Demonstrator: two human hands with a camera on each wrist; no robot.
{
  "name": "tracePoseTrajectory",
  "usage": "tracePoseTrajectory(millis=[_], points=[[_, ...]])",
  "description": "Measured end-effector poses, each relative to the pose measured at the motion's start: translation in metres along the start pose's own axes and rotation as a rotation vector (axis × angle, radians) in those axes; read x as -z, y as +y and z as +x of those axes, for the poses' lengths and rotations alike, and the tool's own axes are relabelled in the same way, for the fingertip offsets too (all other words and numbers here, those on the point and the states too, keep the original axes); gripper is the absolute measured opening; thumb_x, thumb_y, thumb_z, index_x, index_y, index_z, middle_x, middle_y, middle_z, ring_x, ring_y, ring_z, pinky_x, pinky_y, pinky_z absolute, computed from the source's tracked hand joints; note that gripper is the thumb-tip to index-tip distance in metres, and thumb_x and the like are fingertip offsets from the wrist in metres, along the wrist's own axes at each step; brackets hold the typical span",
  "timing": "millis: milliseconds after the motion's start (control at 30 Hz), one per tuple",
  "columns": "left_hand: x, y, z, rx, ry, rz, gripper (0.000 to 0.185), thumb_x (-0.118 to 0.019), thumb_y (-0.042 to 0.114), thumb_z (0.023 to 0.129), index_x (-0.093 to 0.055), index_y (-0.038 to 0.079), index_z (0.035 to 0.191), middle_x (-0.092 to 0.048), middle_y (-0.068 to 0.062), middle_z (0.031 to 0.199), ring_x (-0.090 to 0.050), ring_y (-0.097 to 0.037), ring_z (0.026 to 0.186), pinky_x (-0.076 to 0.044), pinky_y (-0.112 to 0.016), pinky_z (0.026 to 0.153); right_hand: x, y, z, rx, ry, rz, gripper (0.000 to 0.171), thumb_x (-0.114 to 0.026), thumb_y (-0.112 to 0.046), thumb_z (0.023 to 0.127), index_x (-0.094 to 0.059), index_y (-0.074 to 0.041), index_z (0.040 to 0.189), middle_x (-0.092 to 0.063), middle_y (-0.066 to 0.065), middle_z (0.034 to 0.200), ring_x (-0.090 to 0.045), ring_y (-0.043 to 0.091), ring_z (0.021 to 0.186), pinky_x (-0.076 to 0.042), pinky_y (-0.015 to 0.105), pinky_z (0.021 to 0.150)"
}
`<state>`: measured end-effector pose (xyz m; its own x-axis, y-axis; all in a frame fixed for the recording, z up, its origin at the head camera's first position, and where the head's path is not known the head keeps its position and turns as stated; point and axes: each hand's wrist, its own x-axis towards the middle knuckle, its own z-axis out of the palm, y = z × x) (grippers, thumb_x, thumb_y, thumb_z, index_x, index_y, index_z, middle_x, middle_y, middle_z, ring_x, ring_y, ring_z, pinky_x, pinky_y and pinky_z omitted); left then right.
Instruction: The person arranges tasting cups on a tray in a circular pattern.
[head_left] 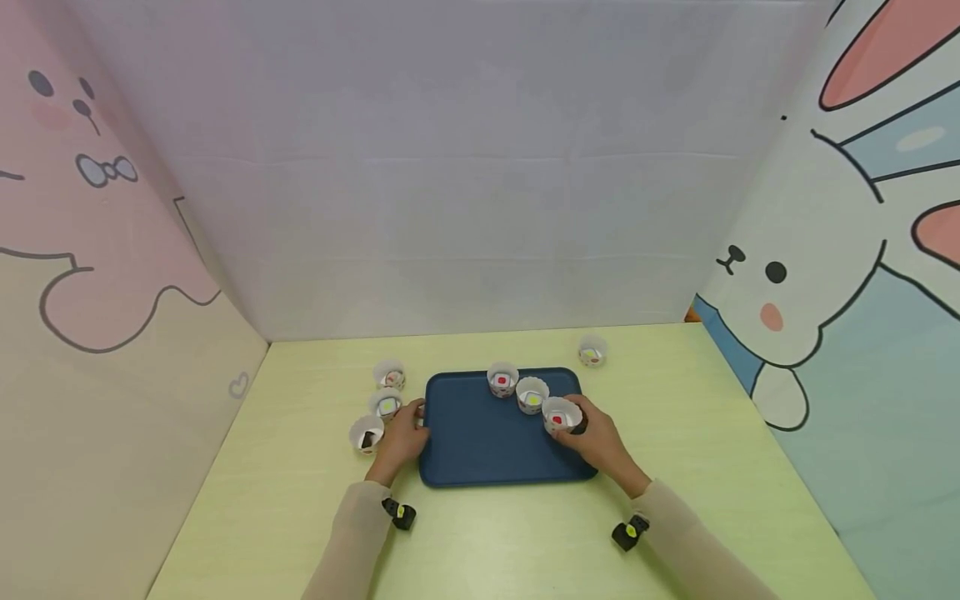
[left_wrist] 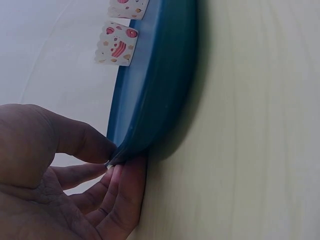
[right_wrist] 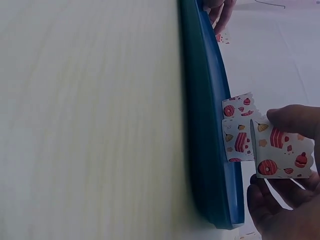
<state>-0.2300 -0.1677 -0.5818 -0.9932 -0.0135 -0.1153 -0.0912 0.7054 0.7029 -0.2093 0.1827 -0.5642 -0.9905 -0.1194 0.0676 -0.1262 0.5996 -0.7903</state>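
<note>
A dark blue tray point(head_left: 487, 458) lies on the table, and my left hand point(head_left: 403, 437) pinches its left rim, thumb above and fingers beneath. My right hand point(head_left: 603, 442) holds a white paper baking cup point(right_wrist: 282, 152) by its side, over the right part of the tray. This cup is printed with cakes and doughnuts and has a small red piece inside. Just left of it on the tray stand two matching cups: one point(head_left: 532, 397) with a yellow-green piece, another point(head_left: 502, 381) with a red piece.
Left of the tray, close to my left hand, a row of three cups runs front to back: the front cup point(head_left: 363, 437) with a black piece, the middle cup point(head_left: 386, 405) and the rear cup point(head_left: 389, 373). One more cup point(head_left: 592, 350) stands behind the tray's right corner.
</note>
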Motion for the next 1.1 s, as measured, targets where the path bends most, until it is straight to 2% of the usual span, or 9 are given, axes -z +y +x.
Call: tracePoseTrajectory(millis=[500, 800, 1100], points=[[0.000, 0.001, -0.001, 0.019, -0.001, -0.005, 0.056, -0.056, 0.003, 0.085, -0.050, 0.004, 0.141, -0.059, -0.012, 0.118, -0.054, -0.017, 0.081, -0.042, -0.029, 0.067, -0.015, 0.000, 0.004, 0.011, -0.028, -0.017, 0.057, -0.080, -0.018, 0.078, -0.056, -0.008, 0.129, -0.067, 0.011, 0.114, -0.061, 0.023, 0.100, -0.048, 0.041, 0.086], [-0.001, 0.000, 0.001, 0.010, -0.004, -0.007, 0.057, -0.056, 0.002, 0.084, -0.049, 0.003, 0.141, -0.058, -0.011, 0.116, -0.054, -0.017, 0.082, -0.042, -0.029, 0.067, -0.018, -0.001, 0.006, -0.007, -0.056, -0.021, 0.056, -0.081, -0.017, 0.077, -0.057, -0.009, 0.127, -0.066, 0.009, 0.110, -0.056, 0.018, 0.092, -0.046, 0.034, 0.080], [-0.001, -0.001, 0.002, 0.009, 0.001, -0.004, 0.057, -0.056, 0.002, 0.084, -0.050, 0.003, 0.140, -0.059, -0.012, 0.115, -0.054, -0.017, 0.082, -0.042, -0.029, 0.067, -0.021, 0.000, 0.007, -0.021, -0.059, -0.060, 0.060, -0.082, -0.019, 0.076, -0.057, -0.007, 0.130, -0.067, 0.009, 0.115, -0.061, 0.023, 0.102, -0.048, 0.042, 0.088]])
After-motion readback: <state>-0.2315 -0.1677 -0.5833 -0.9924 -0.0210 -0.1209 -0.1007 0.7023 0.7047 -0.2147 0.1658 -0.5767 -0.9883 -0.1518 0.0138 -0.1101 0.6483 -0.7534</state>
